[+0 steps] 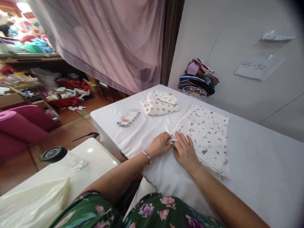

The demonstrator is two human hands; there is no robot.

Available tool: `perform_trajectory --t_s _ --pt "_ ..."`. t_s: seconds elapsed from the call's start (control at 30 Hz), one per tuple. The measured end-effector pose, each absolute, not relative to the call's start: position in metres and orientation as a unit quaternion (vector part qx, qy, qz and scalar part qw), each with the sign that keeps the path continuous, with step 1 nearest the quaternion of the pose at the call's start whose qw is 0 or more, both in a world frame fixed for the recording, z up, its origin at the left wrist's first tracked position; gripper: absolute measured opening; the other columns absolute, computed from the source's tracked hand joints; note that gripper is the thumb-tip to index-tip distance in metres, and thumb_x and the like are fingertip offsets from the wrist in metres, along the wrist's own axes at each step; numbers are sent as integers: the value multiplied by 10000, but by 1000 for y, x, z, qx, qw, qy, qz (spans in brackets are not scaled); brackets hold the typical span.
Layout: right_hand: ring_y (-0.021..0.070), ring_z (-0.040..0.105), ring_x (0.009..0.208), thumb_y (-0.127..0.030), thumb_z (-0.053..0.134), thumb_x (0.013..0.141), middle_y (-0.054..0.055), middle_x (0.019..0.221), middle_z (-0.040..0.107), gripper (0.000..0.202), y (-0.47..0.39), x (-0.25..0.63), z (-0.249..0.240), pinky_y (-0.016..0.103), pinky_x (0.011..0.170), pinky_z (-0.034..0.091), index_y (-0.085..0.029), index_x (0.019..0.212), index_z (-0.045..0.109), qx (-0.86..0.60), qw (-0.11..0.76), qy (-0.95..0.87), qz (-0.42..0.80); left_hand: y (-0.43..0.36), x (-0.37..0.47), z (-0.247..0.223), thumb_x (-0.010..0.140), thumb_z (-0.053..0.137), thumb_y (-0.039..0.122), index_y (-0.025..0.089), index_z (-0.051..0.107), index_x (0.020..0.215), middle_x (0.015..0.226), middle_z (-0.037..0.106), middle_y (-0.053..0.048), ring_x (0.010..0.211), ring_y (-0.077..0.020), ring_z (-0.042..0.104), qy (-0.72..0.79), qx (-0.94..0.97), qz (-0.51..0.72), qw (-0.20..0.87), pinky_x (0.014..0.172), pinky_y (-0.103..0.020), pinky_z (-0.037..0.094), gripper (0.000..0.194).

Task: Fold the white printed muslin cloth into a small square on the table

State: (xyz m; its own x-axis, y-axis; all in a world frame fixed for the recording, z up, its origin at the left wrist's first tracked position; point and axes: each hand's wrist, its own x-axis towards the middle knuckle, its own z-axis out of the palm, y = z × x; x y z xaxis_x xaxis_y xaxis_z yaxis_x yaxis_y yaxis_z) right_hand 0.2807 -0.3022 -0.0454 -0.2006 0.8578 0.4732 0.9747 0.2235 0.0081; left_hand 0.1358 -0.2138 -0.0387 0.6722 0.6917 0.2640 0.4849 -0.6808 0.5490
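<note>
A folded white cloth (209, 136) printed with small grey and brown motifs lies in layers on the white-covered table (256, 158). My left hand (158, 145), a bracelet at its wrist, is closed on the cloth's near-left corner, pinching the folded edge. Beside it, my right hand (186, 152) rests on the same corner with its fingers stretched over the print. The right thumb is close to the folded edge and partly hidden. Farther back sits another folded cream cloth (160, 103) with a mushroom-like print.
A blurred-out flat object (129, 118) lies left of the cream cloth. Folded clothes (198, 77) are stacked by the wall. At left, a lower white table (95, 158) holds a clear cup with a dark lid (54, 154) and a plastic bag (38, 202). A pink curtain (118, 41) hangs behind.
</note>
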Motion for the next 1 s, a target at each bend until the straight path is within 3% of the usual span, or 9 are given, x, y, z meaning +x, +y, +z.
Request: perform_trajectory --t_s 0.2,0.37,0.6,1.0 --pt "285 284 1308 -222 457 851 134 1391 390 144 -326 297 -45 506 1044 205 -157 798 574 -642 164 -730 -164 -217 135 -37 696 457 133 207 490 872 870 549 -17 784 -155 527 325 889 241 215 710 -267 429 194" --pt "284 302 1300 -256 454 858 133 1384 401 176 -328 298 -43 491 1050 211 -155 787 579 -649 172 -721 -169 -220 136 -40 717 478 165 205 479 889 898 544 -30 826 -170 521 321 904 223 171 744 -284 419 176" --pt "274 336 1286 -128 389 853 121 1342 460 214 -321 294 -54 512 1052 212 -158 797 593 -625 213 -727 -189 -223 137 -38 742 504 204 209 470 866 911 550 -41 843 -186 522 343 915 183 105 717 -295 403 128" --pt "283 359 1273 -75 361 818 125 1340 462 251 -339 308 -55 530 1055 212 -161 680 552 -640 219 -710 -197 -223 136 -43 725 503 179 208 465 898 959 550 -47 869 -187 517 345 917 160 119 739 -298 406 179"
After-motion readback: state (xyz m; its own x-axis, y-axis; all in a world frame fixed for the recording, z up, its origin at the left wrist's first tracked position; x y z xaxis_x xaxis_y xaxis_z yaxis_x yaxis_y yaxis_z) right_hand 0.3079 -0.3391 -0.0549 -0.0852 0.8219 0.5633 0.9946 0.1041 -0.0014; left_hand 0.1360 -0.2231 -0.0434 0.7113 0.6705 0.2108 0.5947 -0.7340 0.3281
